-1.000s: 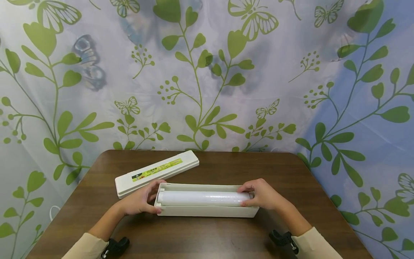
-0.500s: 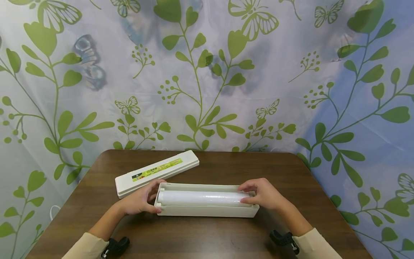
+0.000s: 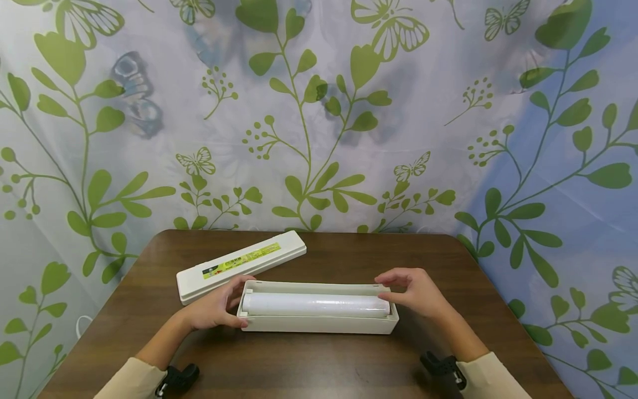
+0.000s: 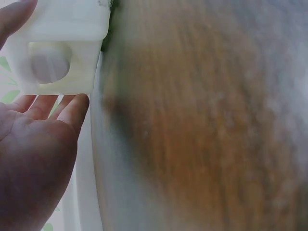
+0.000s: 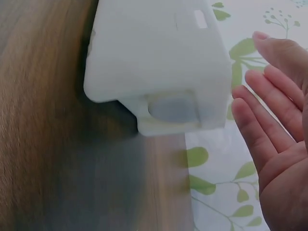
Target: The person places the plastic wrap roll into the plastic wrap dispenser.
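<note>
A long white plastic-wrap box sits lidless on the table, its opening facing up. Inside lies a glossy white roll of plastic wrap, stretching almost end to end. My left hand grips the box's left end, thumb at the front corner and fingers round the back; the left wrist view shows the end wall between thumb and fingers. My right hand hovers at the right end, fingers extended and holding nothing. In the right wrist view a gap separates those fingers from the box.
The white lid with a yellow-green label lies slanted behind the box, to the left. Brown wood tabletop surrounds both. A leaf-and-butterfly printed curtain hangs behind the table. A black strap is on the right wrist.
My right hand has let go of the roll's right end and moved slightly up and to the right. The left hand, box and lid have stayed in place.
</note>
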{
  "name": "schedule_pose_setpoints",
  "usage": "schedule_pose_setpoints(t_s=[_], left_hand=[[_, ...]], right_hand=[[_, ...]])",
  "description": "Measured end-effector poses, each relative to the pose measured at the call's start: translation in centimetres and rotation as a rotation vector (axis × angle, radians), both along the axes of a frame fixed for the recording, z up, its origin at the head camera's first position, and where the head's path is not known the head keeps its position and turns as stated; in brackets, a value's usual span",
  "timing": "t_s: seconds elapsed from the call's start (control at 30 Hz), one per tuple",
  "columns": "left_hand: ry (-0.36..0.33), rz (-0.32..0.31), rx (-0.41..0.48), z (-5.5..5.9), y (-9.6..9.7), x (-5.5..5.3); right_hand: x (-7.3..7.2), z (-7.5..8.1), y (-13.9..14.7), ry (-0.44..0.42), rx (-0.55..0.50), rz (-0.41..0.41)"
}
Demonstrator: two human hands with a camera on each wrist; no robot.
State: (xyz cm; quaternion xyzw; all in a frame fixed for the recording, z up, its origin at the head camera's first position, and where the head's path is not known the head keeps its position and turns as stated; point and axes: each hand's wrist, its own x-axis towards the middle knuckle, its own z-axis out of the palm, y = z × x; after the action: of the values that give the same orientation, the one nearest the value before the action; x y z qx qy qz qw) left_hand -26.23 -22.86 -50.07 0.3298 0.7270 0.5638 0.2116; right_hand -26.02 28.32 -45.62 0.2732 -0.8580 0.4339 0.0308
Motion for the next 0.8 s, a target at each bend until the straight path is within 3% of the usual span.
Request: schedule_pose_setpoints(t_s=[0.5,0.8], left_hand=[[-0.001,-0.004,0.008,-0.2,0.0,-0.1],[0.001,-0.002,0.006,-0.2,0.0,0.0]], right_hand=[[-0.7,-1.3,2.2,-0.003,-0.141,-0.104],[-0.3,-3.2,2.7,0.024,-0.242,-0.086]])
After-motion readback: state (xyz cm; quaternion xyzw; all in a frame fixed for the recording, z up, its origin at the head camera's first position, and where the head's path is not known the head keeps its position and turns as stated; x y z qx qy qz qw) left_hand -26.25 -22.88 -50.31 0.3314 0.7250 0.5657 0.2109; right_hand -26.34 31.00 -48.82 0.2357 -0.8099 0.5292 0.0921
